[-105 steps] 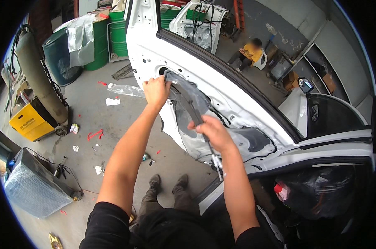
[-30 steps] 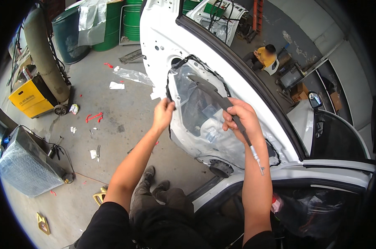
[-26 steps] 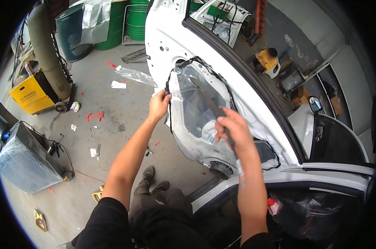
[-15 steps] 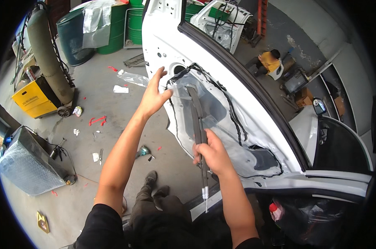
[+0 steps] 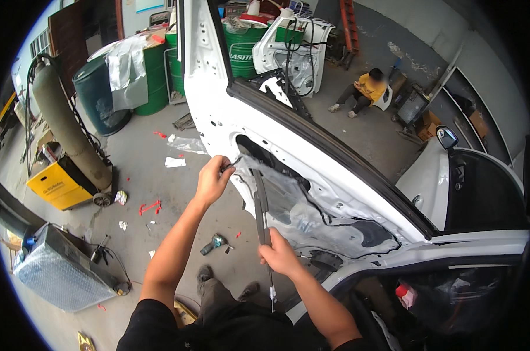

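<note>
Film (image 5: 284,198) over the white door (image 5: 208,96), dark-edged, is pinched at its upper left by the left hand (image 5: 211,180); next, the right hand (image 5: 279,253) clasps a grey strip (image 5: 260,202) near its lower end, most of it rising above the grip (a thin cable (image 5: 272,293) hangs below).

This was a car repair workshop: a white car door (image 5: 317,167) stood open near at right, its inner metal bare — and another stripped door (image 5: 319,58) stood far back. At left, a gas cylinder (image 5: 66,105) rose behind a yellow machine (image 5: 60,184), with green drums (image 5: 157,76) beyond.
</note>
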Motion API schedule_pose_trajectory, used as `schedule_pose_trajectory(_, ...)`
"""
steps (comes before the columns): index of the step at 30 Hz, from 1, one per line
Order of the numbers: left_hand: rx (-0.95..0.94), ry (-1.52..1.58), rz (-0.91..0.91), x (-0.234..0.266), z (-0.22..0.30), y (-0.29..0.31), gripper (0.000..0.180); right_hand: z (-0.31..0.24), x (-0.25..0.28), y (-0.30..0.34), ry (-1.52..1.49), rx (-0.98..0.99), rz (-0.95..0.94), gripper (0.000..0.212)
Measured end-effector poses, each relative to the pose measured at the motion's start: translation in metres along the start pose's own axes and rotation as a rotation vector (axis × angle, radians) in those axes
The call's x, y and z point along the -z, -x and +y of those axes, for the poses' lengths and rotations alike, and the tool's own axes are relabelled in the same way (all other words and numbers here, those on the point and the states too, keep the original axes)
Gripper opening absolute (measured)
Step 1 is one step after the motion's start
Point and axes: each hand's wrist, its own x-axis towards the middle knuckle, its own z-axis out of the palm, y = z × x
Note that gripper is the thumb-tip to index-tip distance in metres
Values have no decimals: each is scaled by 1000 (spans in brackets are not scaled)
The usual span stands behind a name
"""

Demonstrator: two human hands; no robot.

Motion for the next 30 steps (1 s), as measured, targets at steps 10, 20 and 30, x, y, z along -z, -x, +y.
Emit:
schedule_pose_trajectory(10, 25, 34, -69, -6, -25, -38, 23, -57, -31, -53, -4, -39, 222, 21)
schedule_pose_trajectory(20, 17, -40, -3, -18, -42, -62, 24, -87, -38, -52, 803, 45, 409, 32)
schedule_pose_trajectory(30, -94, 138, -149, 0, -46, -68, 26, -66, -22, -36, 899, 25, 335, 55)
